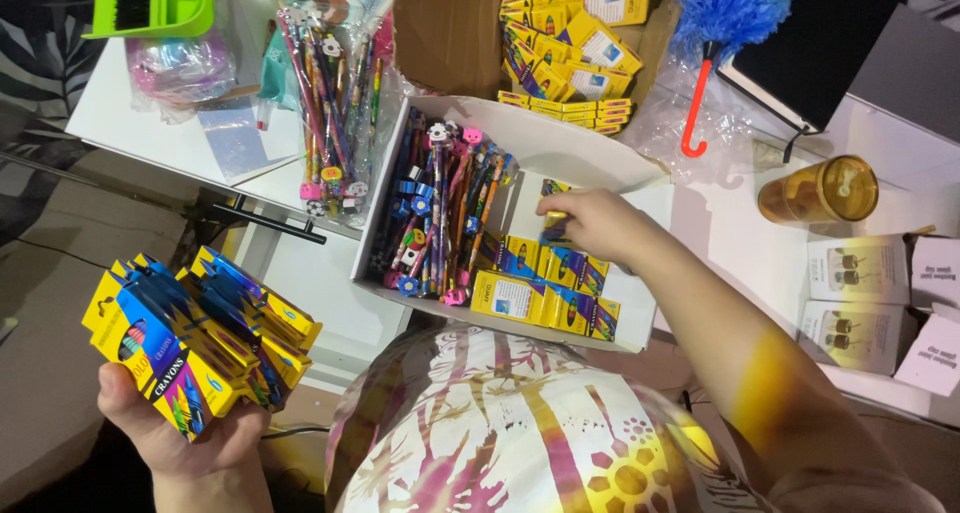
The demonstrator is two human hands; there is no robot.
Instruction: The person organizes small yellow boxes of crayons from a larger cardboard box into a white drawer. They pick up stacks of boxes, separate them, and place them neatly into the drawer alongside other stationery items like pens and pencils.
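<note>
My left hand (195, 435) holds up a fanned stack of small yellow and blue crayon boxes (200, 333) at the lower left. My right hand (590, 223) reaches into a white shallow box (545, 143) and closes its fingers on one crayon box (555, 230) there. More yellow crayon boxes (545, 298) stand in rows along the near side of that white box. A bundle of pencils with toy toppers (440, 213) fills its left half.
A brown carton (445, 28) with several more yellow crayon boxes sits at the back. A bag of pencils (335, 103), a green dustpan set (165, 3), a blue duster (725, 13), an amber tumbler (820, 190) and small white boxes (880, 298) lie around.
</note>
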